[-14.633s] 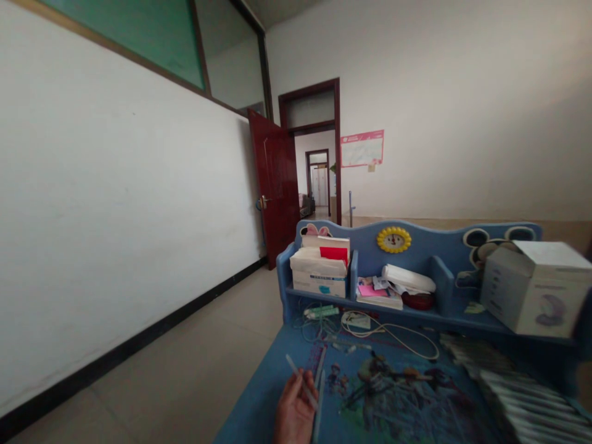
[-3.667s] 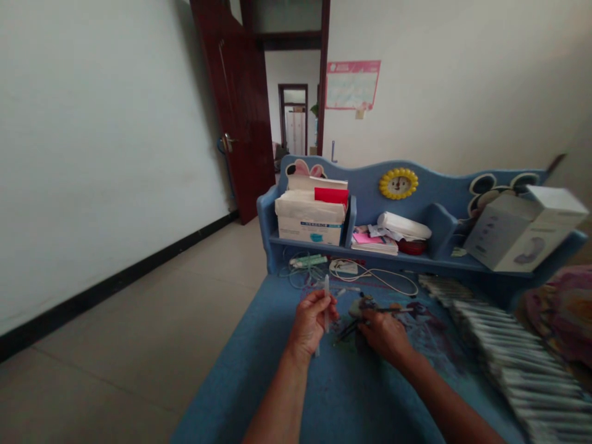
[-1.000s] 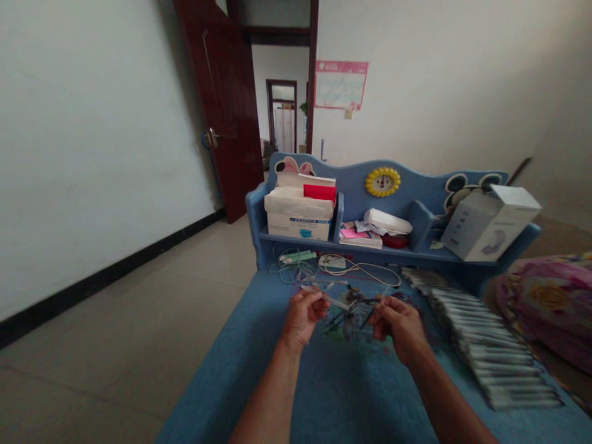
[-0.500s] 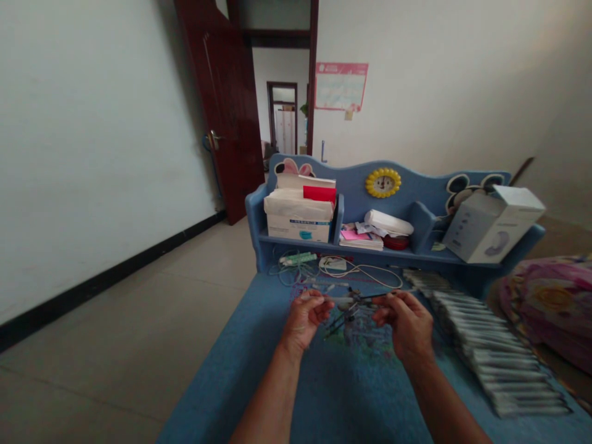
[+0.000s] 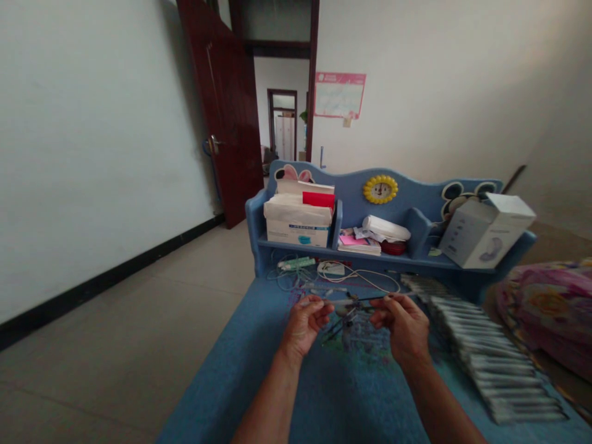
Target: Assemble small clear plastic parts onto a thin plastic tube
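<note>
Both of my hands hover over the blue desk top (image 5: 277, 382). My left hand (image 5: 305, 322) pinches the left end of a thin pen barrel (image 5: 345, 301), which lies level between the hands. My right hand (image 5: 403, 325) pinches the other end, where a dark thin refill meets the barrel. A few loose dark pen parts (image 5: 340, 324) lie on the desk just below the hands.
A long row of packed pens (image 5: 490, 357) runs along the desk's right side. The blue shelf (image 5: 370, 253) at the back holds white boxes (image 5: 298, 219), papers and a tilted white carton (image 5: 485, 231). White cables (image 5: 365, 277) lie under it. A bare floor is to the left, and a flowered cloth (image 5: 550, 314) to the right.
My two hands drew level and brought the barrel and the thin dark piece end to end in a straight line. The view tilted slightly down.
</note>
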